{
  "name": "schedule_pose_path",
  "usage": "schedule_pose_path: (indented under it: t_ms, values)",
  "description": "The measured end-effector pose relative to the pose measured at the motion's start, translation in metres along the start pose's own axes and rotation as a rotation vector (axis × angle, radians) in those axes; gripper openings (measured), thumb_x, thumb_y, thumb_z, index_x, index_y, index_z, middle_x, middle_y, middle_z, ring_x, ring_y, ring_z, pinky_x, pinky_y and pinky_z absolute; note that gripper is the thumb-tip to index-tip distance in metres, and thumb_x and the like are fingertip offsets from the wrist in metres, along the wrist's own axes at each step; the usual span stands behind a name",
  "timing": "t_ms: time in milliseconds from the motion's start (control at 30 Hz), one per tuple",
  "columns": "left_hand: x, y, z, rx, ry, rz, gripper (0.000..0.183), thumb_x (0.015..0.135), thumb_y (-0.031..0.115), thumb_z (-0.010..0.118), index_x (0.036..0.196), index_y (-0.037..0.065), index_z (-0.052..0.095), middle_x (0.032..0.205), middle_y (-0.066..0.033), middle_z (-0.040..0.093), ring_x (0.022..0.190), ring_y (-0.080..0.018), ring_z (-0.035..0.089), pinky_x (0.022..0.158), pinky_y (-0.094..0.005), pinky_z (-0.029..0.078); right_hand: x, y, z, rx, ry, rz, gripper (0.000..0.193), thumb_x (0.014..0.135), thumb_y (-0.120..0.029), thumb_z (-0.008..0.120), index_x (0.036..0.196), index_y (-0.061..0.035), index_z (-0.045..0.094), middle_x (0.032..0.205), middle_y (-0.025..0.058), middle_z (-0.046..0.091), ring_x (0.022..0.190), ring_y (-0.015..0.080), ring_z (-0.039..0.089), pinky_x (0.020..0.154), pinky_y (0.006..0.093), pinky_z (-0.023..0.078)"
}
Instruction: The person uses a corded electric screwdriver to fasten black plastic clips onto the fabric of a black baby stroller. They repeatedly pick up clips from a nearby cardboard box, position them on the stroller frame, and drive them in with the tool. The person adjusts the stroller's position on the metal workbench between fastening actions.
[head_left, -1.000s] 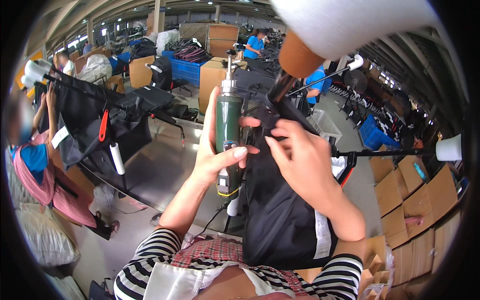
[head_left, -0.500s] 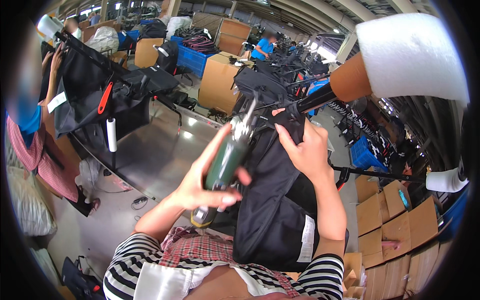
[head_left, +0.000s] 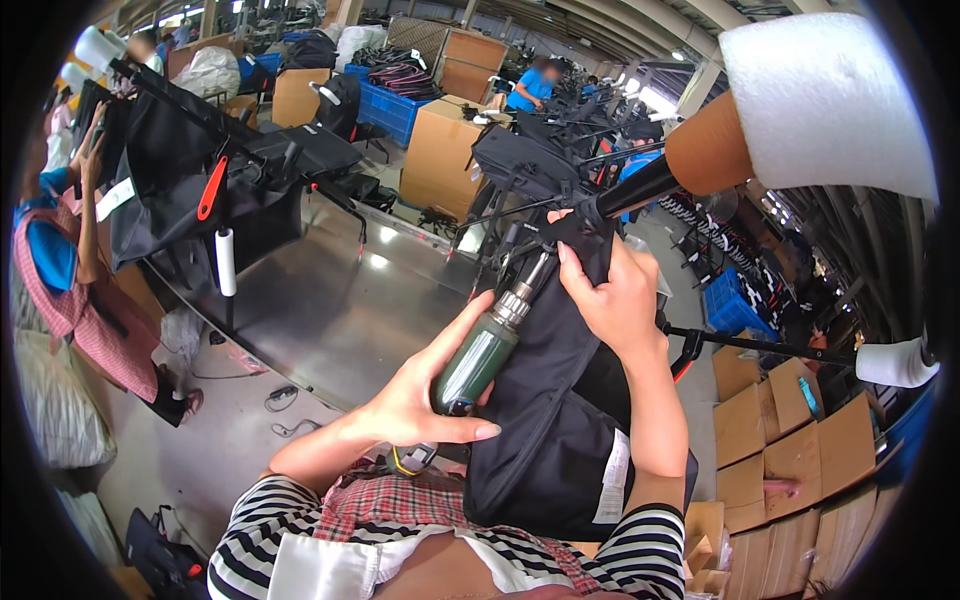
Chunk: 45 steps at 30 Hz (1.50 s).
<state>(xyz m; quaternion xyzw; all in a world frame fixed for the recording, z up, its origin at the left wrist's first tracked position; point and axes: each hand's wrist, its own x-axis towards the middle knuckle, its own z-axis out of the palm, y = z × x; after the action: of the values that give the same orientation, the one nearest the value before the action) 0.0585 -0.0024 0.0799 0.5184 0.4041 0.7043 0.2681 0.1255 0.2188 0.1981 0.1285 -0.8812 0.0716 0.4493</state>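
My left hand [head_left: 425, 395] is wrapped round a green power screwdriver [head_left: 478, 362] with a metal chuck. Its bit points up and away, its tip close against the black fabric near a frame joint; whether it touches a screw I cannot make out. With thumb and fingers my right hand [head_left: 618, 295] pinches the edge of the black fabric [head_left: 545, 400], beside a black frame tube [head_left: 635, 192]. The fabric hangs down toward my lap and carries a white label [head_left: 612, 478]. Brown wrapping and white foam [head_left: 825, 105] cover the tube's upper end.
A metal-topped table [head_left: 300, 330] stretches ahead to the left, with another black fabric frame [head_left: 190, 190] on it. A co-worker [head_left: 85, 290] stands beyond at the left. Cardboard boxes [head_left: 815, 450] are stacked at the right, near a foam-wrapped bar [head_left: 890, 364]. Cables lie on the floor.
The screwdriver has moved up and right, from a blurred swing to rest with its bit at the fabric near my right hand. My right hand keeps its hold. The co-worker has shifted.
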Motion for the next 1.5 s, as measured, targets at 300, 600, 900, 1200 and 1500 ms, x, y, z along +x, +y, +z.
schedule_pose_path:
  t_ms: [300,600,900,1200,1500]
  values:
    - [-0.001,0.01,0.006,0.127,0.025,-0.03,0.121,0.071,0.0,0.085,0.162,0.006,0.005,0.115,-0.0043,0.056,0.09,-0.0114,0.056,0.081,-0.0264,0.048,-0.003,-0.002,0.001,-0.01,0.027,0.02,0.026,0.085,-0.004,0.072,0.109,0.0021,0.065,0.078,0.0152,0.068,0.063,0.0303,0.069,0.057,0.0353,0.052]
    - [0.003,0.014,0.019,-0.052,0.047,-0.115,0.113,0.077,-0.009,0.071,0.163,0.015,0.002,0.095,-0.0098,0.06,0.071,-0.0126,0.062,0.064,-0.0273,0.053,-0.007,-0.003,0.007,0.001,0.083,0.017,0.027,0.086,-0.001,0.07,0.113,0.0022,0.067,0.082,0.0158,0.071,0.067,0.0289,0.071,0.06,0.0348,0.053]
    - [0.008,0.012,0.023,-0.474,-0.035,-0.154,0.109,0.08,-0.01,0.061,0.162,0.024,-0.002,0.085,-0.0124,0.056,0.056,-0.019,0.059,0.058,-0.0321,0.052,-0.009,-0.002,0.008,0.017,0.087,0.007,0.027,0.087,-0.003,0.069,0.113,0.0048,0.064,0.076,0.0184,0.068,0.066,0.0355,0.069,0.058,0.0382,0.054]
    - [-0.047,-0.011,-0.036,-0.599,-0.093,-0.47,0.113,0.075,0.008,0.077,0.162,0.025,0.007,0.097,-0.0172,0.052,0.056,-0.0218,0.057,0.051,-0.0333,0.049,-0.071,-0.019,-0.058,0.25,-0.31,0.317,0.075,0.09,-0.032,0.075,0.146,0.0023,0.04,0.138,0.0221,0.058,0.131,0.0353,0.056,0.109,0.0417,0.043]
    - [-0.046,-0.121,0.001,0.622,-1.008,-0.914,0.061,0.093,0.025,0.069,0.142,-0.004,0.047,0.131,-0.0205,0.058,0.121,-0.0271,0.053,0.103,-0.0353,0.043,-0.324,-0.011,-0.169,0.107,-0.407,1.512,0.092,0.097,-0.073,0.038,0.137,0.0086,0.052,0.141,0.0267,0.055,0.136,0.0314,0.048,0.115,0.0374,0.032]
